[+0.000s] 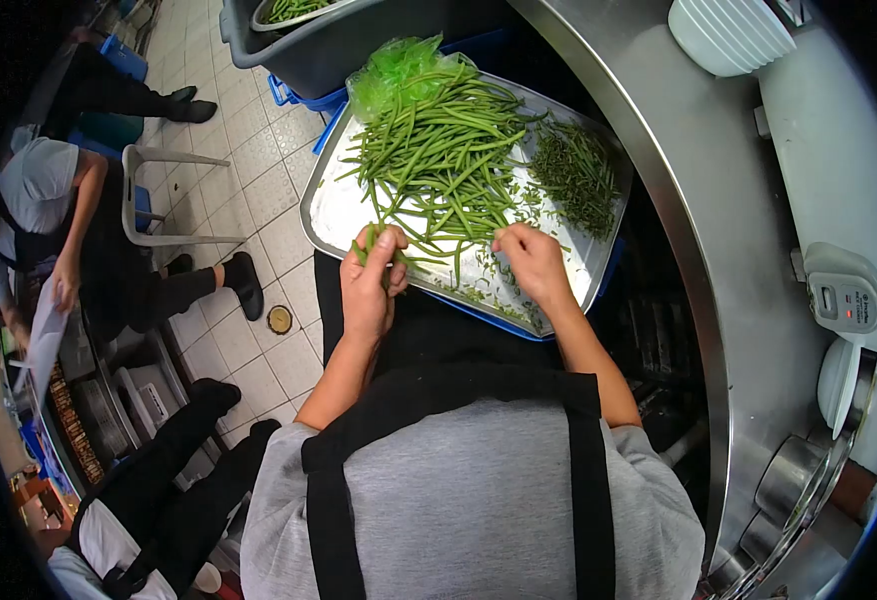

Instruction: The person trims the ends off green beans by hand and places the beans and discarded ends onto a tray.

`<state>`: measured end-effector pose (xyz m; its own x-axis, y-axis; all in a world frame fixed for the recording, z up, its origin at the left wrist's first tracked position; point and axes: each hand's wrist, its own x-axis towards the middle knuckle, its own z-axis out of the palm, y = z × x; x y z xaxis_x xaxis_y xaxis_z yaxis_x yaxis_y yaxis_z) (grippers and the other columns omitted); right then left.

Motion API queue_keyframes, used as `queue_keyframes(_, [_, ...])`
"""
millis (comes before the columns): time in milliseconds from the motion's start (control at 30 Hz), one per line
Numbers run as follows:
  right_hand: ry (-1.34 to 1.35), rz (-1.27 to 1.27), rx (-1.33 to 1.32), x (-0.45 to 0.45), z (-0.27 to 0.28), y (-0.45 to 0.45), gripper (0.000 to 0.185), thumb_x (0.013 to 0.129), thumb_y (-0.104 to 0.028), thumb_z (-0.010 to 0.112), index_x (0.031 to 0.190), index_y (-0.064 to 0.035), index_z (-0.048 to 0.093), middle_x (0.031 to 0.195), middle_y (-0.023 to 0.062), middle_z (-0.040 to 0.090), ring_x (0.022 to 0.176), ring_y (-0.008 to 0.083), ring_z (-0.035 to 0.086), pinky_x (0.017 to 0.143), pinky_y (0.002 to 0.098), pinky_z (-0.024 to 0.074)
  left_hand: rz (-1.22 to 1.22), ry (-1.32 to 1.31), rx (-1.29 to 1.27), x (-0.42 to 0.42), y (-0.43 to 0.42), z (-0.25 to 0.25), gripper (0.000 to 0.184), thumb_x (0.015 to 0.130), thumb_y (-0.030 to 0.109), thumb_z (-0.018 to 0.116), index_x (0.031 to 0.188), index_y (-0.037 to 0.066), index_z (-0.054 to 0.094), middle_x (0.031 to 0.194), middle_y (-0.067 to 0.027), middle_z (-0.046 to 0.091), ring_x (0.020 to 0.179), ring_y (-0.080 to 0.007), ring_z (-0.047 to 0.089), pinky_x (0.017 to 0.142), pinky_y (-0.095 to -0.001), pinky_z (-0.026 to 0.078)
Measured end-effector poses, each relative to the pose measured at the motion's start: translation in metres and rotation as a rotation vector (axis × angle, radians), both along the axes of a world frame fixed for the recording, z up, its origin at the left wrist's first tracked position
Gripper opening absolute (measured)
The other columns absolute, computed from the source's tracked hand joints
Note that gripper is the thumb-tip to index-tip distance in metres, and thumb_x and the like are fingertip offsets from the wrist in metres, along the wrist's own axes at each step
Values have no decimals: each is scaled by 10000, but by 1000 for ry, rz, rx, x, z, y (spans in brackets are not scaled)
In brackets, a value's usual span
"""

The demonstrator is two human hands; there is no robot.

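A metal tray [311,212] in front of me bears a large heap of green beans [439,145]. At its back left lies a green plastic bag [399,72]. Darker trimmed bean ends [571,172] are piled on the right side, with small bits scattered below. My left hand [374,278] is closed around a few green beans at the tray's front left edge. Over the tray's front right part, my right hand [534,258] has its fingers pinched together; what they hold, if anything, is too small to make out.
A grey bin [309,60] stands behind the tray. A steel counter [679,110] curves along the right, with stacked white bowls [727,38] and a rice cooker [845,300]. On the left are a chair [134,195] and several people, one holding paper [47,325].
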<state>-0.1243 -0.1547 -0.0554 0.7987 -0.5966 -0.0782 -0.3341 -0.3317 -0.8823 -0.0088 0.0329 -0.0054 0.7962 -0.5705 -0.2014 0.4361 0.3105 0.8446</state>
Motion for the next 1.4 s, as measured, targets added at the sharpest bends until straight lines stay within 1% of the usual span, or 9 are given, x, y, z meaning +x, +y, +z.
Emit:
queue_keyframes(67, [154, 92, -196, 10, 9, 5, 353, 849, -351, 627, 776, -6, 622, 733, 199, 613, 718, 390, 606, 655, 467, 465, 15, 59, 22, 3, 0, -6, 131, 959, 188, 545, 888, 87, 502, 621, 58, 394, 489, -33, 317, 433, -193, 235])
queue_keyframes(267, [144, 150, -362, 17, 13, 19, 221, 844, -215, 618, 767, -8, 605, 733, 167, 608, 692, 361, 619, 640, 453, 491, -159, -186, 356, -3, -4, -25, 115, 890, 136, 656, 971, 61, 624, 681, 24, 513, 557, -47, 463, 474, -215, 361])
queue_keyframes(367, [57, 155, -465, 2, 24, 25, 120, 809, -127, 622, 766, -17, 605, 746, 146, 599, 672, 346, 614, 622, 458, 496, -175, -930, 372, 2, -11, -47, 285, 855, 81, 673, 1135, 47, 626, 719, -32, 563, 675, -125, 557, 562, -259, 443])
queue_keyframes(400, [28, 160, -532, -4, 27, 27, 109, 797, -119, 629, 762, -18, 606, 743, 142, 597, 668, 342, 612, 621, 455, 497, -225, -998, 448, 0, -14, -32, 436, 763, -1, 678, 1182, 107, 626, 823, -121, 596, 701, -288, 604, 610, -355, 490])
queue_keyframes(633, [-118, 92, -396, -23, 54, 28, 31, 755, -28, 615, 780, -10, 615, 710, 111, 580, 615, 257, 582, 584, 341, 469, -397, -1190, 498, -9, -32, -26, 440, 684, -32, 670, 1106, 89, 642, 833, -109, 540, 748, -330, 606, 635, -417, 497])
queue_keyframes(800, [-228, -65, -106, -18, 44, 11, 24, 780, -11, 591, 782, -4, 613, 684, 79, 558, 600, 133, 532, 563, 265, 425, -348, -951, 390, -8, -28, -18, 280, 764, 18, 688, 1041, 49, 660, 790, -71, 590, 725, -223, 608, 627, -309, 478])
queue_keyframes(967, [242, 94, -527, -26, 39, -8, 159, 859, -167, 597, 850, -22, 663, 855, 126, 635, 783, 322, 618, 703, 418, 476, -216, -20, 285, 2, -20, -12, 200, 925, 235, 632, 952, 39, 661, 593, 65, 451, 473, -27, 352, 437, -195, 256])
queue_keyframes(1233, [32, 283, -13, -14, 39, 29, 227, 910, -181, 550, 1044, -24, 645, 896, 161, 612, 869, 334, 607, 774, 398, 471, -171, 121, 163, -2, -23, -12, 189, 926, 208, 630, 991, 30, 633, 621, 69, 434, 464, -14, 314, 410, -193, 225])
queue_keyframes(1400, [-14, 327, 80, -8, 26, 35, 209, 947, -146, 524, 1062, -16, 641, 801, 70, 584, 704, 168, 551, 666, 285, 457, -184, 92, 136, -4, -19, -17, 188, 924, 205, 634, 998, 32, 642, 649, 60, 476, 465, -10, 343, 408, -188, 247])
